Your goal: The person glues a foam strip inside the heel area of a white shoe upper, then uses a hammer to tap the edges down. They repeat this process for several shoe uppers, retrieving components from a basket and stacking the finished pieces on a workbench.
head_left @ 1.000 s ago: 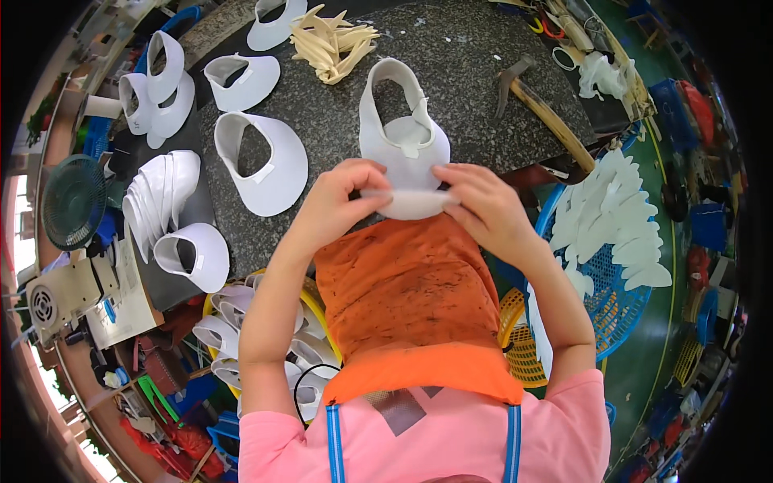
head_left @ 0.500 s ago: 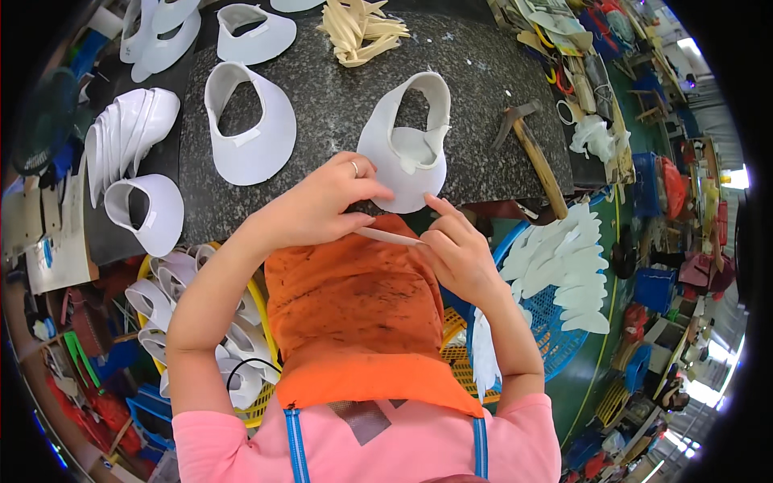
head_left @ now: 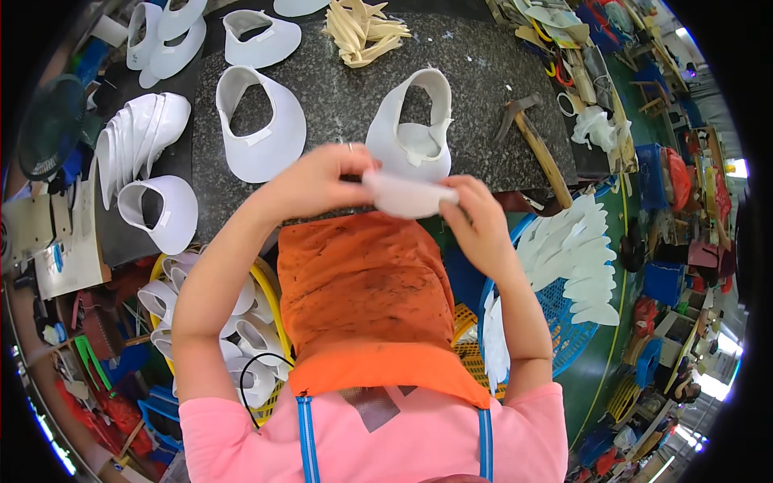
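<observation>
Between my two hands is a white curved piece (head_left: 409, 198), thin and sheet-like, raised over the near edge of the dark stone slab (head_left: 338, 105). My left hand (head_left: 330, 179), with a ring on one finger, pinches its left end. At the right end, the fingertips of my right hand (head_left: 477, 211) grip it. Just beyond the piece lies a white shoe upper (head_left: 386, 133) with an opening and a small tab, partly covered by the held piece. Another white upper (head_left: 278, 153) rests to its left, near my left wrist.
A hammer (head_left: 538, 149) lies at the slab's right side. Cream strips (head_left: 364, 36) are heaped at the back. Stacked white uppers (head_left: 133, 137) stand on the left. A yellow basket (head_left: 270, 290) holds more uppers; a blue basket (head_left: 564, 342) bears white cut pieces (head_left: 568, 258).
Both hands have lifted the white piece away from me, and it has turned from edge-on to show its broad face. It now overlaps the near end of the upper.
</observation>
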`<state>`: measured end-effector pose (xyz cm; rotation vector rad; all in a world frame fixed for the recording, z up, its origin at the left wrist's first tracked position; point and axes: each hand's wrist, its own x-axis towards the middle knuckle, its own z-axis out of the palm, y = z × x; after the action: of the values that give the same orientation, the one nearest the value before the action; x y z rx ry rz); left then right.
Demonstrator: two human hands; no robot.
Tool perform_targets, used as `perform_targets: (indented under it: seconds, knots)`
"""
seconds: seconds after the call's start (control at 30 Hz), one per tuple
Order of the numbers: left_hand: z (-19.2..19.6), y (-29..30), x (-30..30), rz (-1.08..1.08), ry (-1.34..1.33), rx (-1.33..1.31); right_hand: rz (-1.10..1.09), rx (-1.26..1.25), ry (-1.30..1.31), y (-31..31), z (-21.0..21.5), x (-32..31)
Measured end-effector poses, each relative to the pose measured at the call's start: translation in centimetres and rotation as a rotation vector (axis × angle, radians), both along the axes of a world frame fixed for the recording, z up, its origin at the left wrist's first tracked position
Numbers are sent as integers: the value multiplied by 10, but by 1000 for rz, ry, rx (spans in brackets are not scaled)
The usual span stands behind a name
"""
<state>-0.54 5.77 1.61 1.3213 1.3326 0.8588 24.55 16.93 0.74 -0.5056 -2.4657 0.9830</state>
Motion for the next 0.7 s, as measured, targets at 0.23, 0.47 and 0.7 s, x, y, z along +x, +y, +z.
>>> perform_targets:
  seconds: [0.23, 0.47, 0.7]
  knots:
    - [-15, 10, 13, 364, 156, 56, -148, -230, -62, 11, 1, -13]
    - [-5, 10, 15, 360, 343, 73, -160, -129, -89, 9, 5, -16]
    - [-8, 13, 13, 374, 300, 43, -165, -87, -116, 8, 2, -18]
